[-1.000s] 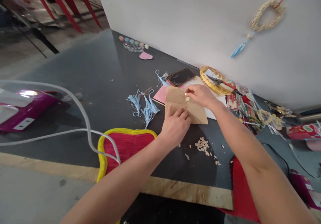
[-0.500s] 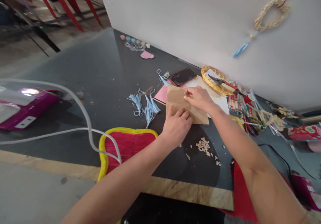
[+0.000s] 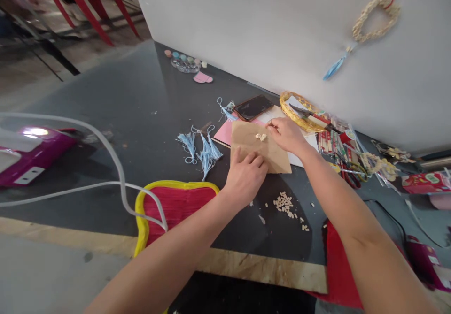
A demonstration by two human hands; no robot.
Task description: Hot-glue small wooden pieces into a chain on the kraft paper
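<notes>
A square of brown paper lies on the dark table, over pink and white sheets. My left hand rests on its lower left part, fingers spread and nothing held. On the paper's upper middle sits a small cluster of pale pieces. Just right of that cluster is my right hand, thumb and forefinger pinched over the paper's upper edge; anything between the fingertips is too small to make out. Below the paper a loose pile of small pale pieces is scattered on the table.
Blue tassels lie left of the paper. Behind it are a phone and a yellow basket with pliers. Scissors and packets crowd the right. A purple device with white tubing stands left. A beaded heart hangs on the wall.
My right hand has moved slightly right and up, off the middle of the paper, and the small pale cluster now shows there. My left hand stays on the paper. The view has shifted slightly.
</notes>
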